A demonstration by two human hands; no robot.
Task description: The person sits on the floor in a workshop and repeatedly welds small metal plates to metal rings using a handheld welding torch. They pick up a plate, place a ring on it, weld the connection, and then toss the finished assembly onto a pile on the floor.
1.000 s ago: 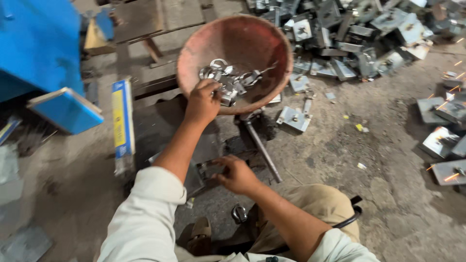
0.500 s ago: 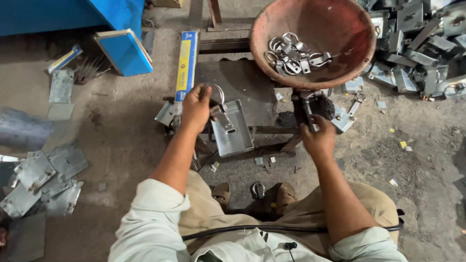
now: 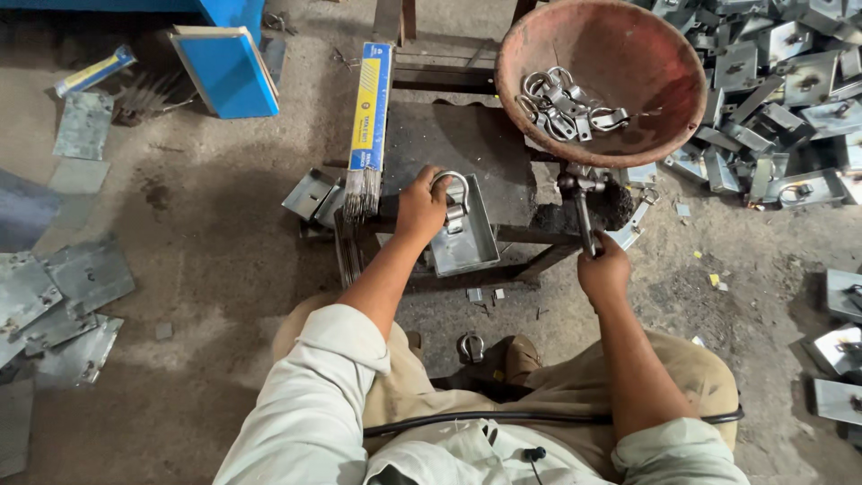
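My left hand (image 3: 420, 208) is closed around the round steel ring clamp (image 3: 452, 199), pinning it against the far end of the grey rectangular sheet-metal plate (image 3: 465, 238) that lies on the dark iron work stand (image 3: 467, 148) in front of my knees. My right hand (image 3: 603, 272) is wrapped tight on the near end of the dark metal rod tool (image 3: 579, 211), which reaches away from me to the right edge of the stand.

The ring and plate look like plain steel: stiff, hard, heavy for their size, and probably slick where the finish is bright. The plate's cut edges may bite, so I judge the flat face or the folded rim the safer grip, with the ring taken by its loop.

Far and right of the stand sits a rusty red round metal bowl (image 3: 660, 85) holding a loose tangle of silver ring clamps (image 3: 564, 103) on its left side. Beyond it, at the far right, lies a heap of grey metal plates (image 3: 790, 63). A yellow and blue box of welding rods (image 3: 368, 121) rests along the stand's left edge, rods spilling from its near end.
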